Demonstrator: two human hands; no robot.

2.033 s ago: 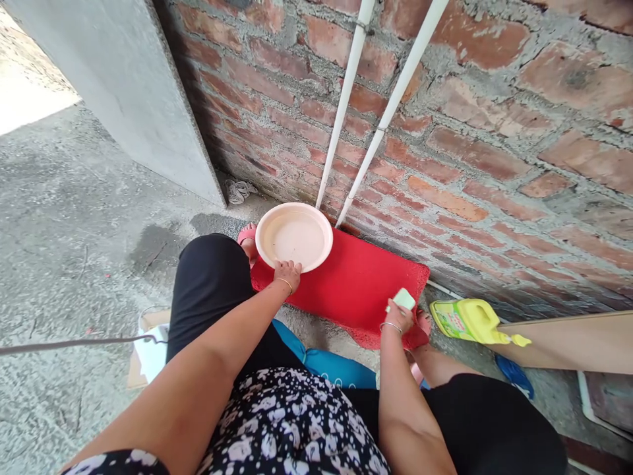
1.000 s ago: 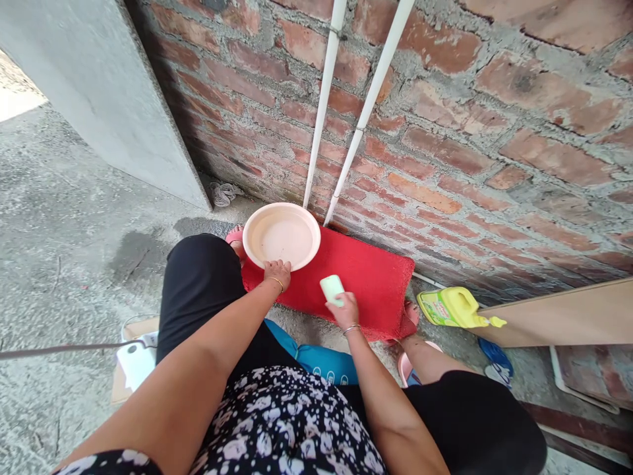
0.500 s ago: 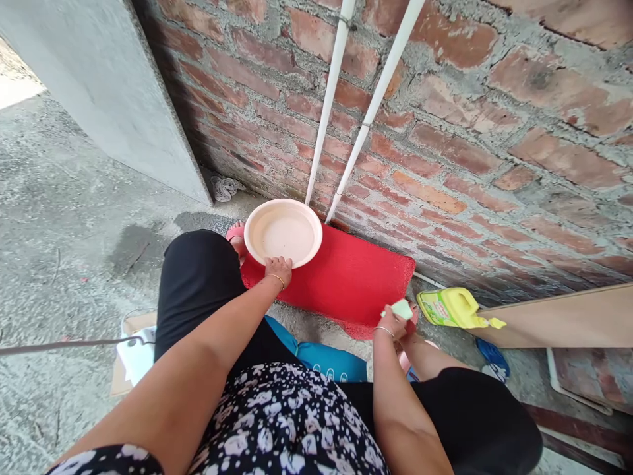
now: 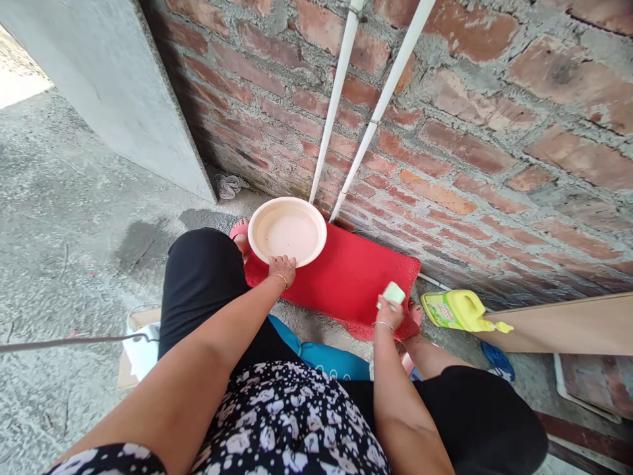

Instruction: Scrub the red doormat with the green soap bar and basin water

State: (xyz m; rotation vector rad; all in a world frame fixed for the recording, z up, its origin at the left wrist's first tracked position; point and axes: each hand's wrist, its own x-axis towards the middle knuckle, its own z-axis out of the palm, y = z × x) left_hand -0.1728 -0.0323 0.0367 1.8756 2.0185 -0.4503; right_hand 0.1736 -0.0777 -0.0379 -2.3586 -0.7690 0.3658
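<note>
My left hand (image 4: pixel 283 269) grips the near rim of a pale pink basin (image 4: pixel 253 247), fingers over the edge and inside it. The basin looks to hold water and stands at the left end of a red mat (image 4: pixel 346 277). Closed in my right hand (image 4: pixel 390 315) is a pale green block (image 4: pixel 394 292), rounded at the corners; whether it is a brush or soap I cannot tell. That hand is over the mat's right end, and the block's underside is hidden.
A yellow detergent jug (image 4: pixel 452 310) lies right of the mat, by a tan board (image 4: pixel 573 320). Beyond the mat rises a brick wall (image 4: pixel 435 158) with two white pipes (image 4: pixel 366 142). My feet flank the mat, and blue cloth (image 4: pixel 336 359) shows between my legs.
My right hand has lifted and moved slightly up with the pale green block, now tilted to show its broad face. My left hand stays on the basin rim. The view has shifted slightly.
</note>
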